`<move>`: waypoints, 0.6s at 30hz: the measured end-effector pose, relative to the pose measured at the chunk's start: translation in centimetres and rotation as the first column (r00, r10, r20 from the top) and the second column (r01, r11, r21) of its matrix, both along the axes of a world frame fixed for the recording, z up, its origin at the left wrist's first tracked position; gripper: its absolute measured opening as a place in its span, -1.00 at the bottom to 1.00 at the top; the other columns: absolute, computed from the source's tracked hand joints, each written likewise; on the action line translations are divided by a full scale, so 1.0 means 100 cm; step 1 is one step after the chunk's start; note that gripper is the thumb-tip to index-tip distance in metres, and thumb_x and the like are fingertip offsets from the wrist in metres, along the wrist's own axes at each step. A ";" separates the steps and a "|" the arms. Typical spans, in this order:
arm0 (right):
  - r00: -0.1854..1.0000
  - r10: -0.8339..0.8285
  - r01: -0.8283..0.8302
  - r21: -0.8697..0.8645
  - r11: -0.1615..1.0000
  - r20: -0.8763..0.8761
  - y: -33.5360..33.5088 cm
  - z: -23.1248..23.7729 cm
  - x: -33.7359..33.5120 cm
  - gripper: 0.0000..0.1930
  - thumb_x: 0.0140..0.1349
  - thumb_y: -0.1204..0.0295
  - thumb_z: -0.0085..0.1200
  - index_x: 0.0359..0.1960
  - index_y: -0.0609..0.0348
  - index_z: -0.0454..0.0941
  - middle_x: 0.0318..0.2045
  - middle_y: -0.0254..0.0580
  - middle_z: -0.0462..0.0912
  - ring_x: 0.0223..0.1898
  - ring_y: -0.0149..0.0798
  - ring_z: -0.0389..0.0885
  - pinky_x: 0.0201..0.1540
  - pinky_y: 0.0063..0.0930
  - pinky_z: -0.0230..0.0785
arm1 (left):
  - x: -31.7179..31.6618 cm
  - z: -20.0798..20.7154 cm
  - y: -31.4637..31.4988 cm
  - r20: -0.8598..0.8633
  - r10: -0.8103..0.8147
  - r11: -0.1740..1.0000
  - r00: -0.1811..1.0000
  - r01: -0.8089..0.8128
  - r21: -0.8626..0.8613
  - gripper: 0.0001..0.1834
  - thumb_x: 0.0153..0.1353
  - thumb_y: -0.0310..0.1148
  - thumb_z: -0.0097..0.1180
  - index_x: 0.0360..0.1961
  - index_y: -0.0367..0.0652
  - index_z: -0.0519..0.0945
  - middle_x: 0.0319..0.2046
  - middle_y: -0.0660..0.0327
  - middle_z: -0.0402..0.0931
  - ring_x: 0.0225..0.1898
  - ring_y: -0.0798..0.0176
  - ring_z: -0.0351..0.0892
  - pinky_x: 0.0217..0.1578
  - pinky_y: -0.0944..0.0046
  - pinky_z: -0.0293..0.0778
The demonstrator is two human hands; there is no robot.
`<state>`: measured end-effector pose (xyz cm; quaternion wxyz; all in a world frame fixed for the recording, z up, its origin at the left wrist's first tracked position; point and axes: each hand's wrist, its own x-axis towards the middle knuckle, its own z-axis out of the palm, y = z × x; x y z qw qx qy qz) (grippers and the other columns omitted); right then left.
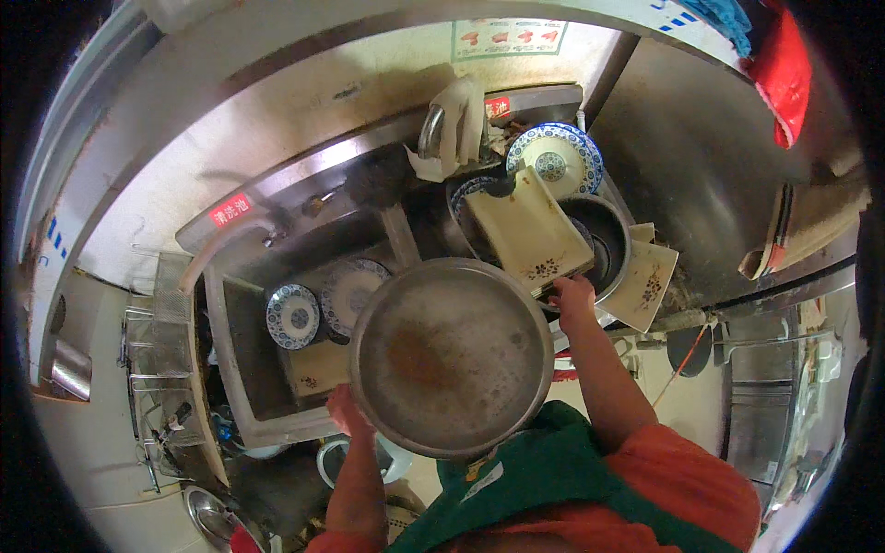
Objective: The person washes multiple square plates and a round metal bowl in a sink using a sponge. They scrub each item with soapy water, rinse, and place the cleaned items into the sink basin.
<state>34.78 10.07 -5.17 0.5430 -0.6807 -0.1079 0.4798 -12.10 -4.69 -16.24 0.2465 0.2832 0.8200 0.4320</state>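
A large round metal basin (pixel 442 332) with a brown stain on its bottom is in front of my body, close to the sink edge. My left hand (pixel 350 412) is closed at its lower left rim, the fingers partly hidden. Right of the basin, my right hand (pixel 575 300) grips the near corner of a cream rectangular plate (pixel 530 221) with a dark floral print. That plate slopes over a dark round pot (pixel 616 241). Another rectangular plate (pixel 643 288) lies beside the pot, and a blue-patterned round plate (pixel 562 152) is behind it.
In the left sink basin (pixel 241 392) are two patterned round plates (pixel 293 316) and a rectangular plate (pixel 318 364). A faucet (pixel 230 241) reaches over it. A cloth (pixel 458 124) hangs at the back. Wire baskets (pixel 171 323) stand left, a cardboard piece (pixel 807 226) right.
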 end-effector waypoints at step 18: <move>0.922 -0.284 0.305 0.042 0.952 -0.263 0.050 -0.025 -0.018 -0.48 0.06 0.46 0.28 0.11 0.15 0.47 -0.06 -0.03 0.61 -0.13 0.05 0.62 -0.17 0.09 0.51 | -0.002 0.015 0.006 -0.367 -0.321 0.918 0.873 0.192 -0.346 -0.85 0.09 -0.29 0.14 -0.42 -0.11 0.65 -0.37 0.06 0.60 -0.23 -0.09 0.61 -0.19 -0.05 0.47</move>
